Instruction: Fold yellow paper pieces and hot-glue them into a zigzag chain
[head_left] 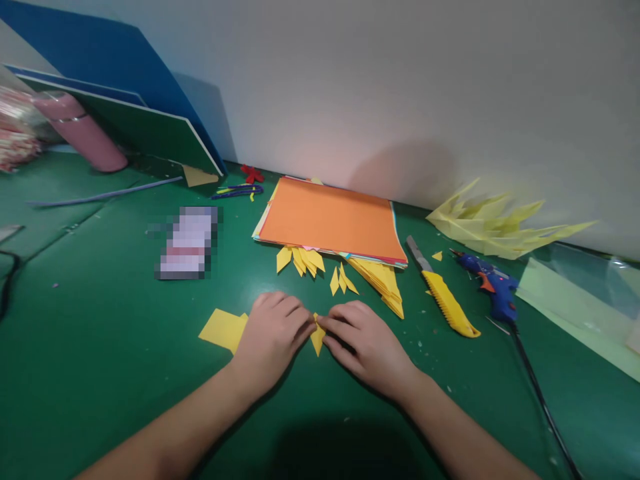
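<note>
- The piece (317, 339), a small folded yellow paper, lies on the table (100, 373) in the near middle of my view, right between the two hands.
- My left hand (273, 337) lies palm down, its fingertips closed onto the left edge of the piece and pressing it to the table.
- My right hand (363, 343) meets it from the other side, fingers curled and narrow, pinching the right edge of the piece.
- The fingertips of both hands nearly touch over the paper, and most of it is hidden under them.
- A flat yellow sheet (223, 329) pokes out from under the left hand.
- Just beyond the hands I see loose folded bits (303, 260), yellow and pointed, and to their right a wedge stack (383, 277) of more yellow paper.
- Behind those sits a paper stack (330, 220) with an orange top sheet, close to the wall.
- To the right, a yellow knife (445, 300) lies beside a blue glue gun (493, 283), whose cord runs toward me.
- Farther right a spiky form (493, 227) of pale yellow paper leans at the wall, with clear film (575, 293) beside it.
- Far left, a pink bottle (85, 133) lies against the slanted boards (135, 123).
</note>
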Demonstrator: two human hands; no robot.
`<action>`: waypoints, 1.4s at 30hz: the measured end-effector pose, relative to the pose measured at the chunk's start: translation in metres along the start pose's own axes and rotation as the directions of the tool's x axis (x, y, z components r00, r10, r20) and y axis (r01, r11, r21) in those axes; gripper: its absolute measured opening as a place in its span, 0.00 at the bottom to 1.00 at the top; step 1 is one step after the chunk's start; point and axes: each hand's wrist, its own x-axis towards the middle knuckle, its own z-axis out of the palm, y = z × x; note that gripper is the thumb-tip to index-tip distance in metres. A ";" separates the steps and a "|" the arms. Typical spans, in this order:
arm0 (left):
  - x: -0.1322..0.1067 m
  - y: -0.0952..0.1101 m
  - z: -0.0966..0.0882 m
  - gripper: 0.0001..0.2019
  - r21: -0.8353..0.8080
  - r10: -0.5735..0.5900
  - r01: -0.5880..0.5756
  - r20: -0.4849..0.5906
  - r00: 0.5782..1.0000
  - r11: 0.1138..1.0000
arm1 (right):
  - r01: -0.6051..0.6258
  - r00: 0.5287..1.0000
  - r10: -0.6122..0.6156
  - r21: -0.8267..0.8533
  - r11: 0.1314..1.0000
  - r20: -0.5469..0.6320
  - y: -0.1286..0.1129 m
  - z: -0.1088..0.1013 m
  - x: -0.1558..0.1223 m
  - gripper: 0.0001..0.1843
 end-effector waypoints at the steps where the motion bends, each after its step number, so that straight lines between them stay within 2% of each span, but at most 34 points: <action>1: 0.000 0.000 0.000 0.12 0.009 0.019 -0.019 -0.001 1.000 1.000 | 0.000 1.000 0.000 0.002 1.000 0.002 0.000 0.000 0.000 0.12; 8: 0.000 -0.004 0.000 0.14 0.026 0.094 -0.094 0.000 0.996 0.995 | -0.011 1.000 0.011 0.013 1.000 0.005 0.000 0.000 0.000 0.12; 17: 0.002 -0.003 -0.003 0.13 0.027 0.080 -0.082 0.068 0.995 0.996 | -0.024 1.000 0.024 0.012 1.000 0.000 0.000 0.000 0.000 0.12; 24: 0.003 -0.004 -0.004 0.09 0.010 0.104 -0.105 0.081 0.991 0.994 | -0.023 1.000 0.023 0.014 1.000 0.002 0.000 -0.001 0.000 0.12; 29: 0.003 -0.005 -0.008 0.11 -0.013 0.124 -0.124 0.052 0.991 0.992 | -0.010 1.000 0.010 0.005 1.000 -0.003 0.000 0.000 0.000 0.12; 32: 0.005 -0.008 -0.011 0.11 -0.035 0.182 -0.179 0.105 0.978 0.983 | -0.006 1.000 0.006 0.001 1.000 -0.012 0.000 0.000 0.000 0.12; 36: 0.005 -0.015 -0.014 0.10 -0.058 0.286 -0.280 0.214 0.934 0.958 | -0.007 1.000 0.007 0.002 1.000 -0.014 0.000 0.001 0.000 0.11; 39: 0.005 -0.018 -0.015 0.09 -0.050 0.302 -0.299 0.237 0.923 0.953 | -0.007 1.000 0.007 0.002 1.000 -0.015 0.001 0.000 0.000 0.12; 42: 0.006 -0.019 -0.017 0.11 -0.048 0.272 -0.268 0.245 0.931 0.962 | -0.014 1.000 0.014 0.004 1.000 -0.013 0.001 0.000 0.000 0.12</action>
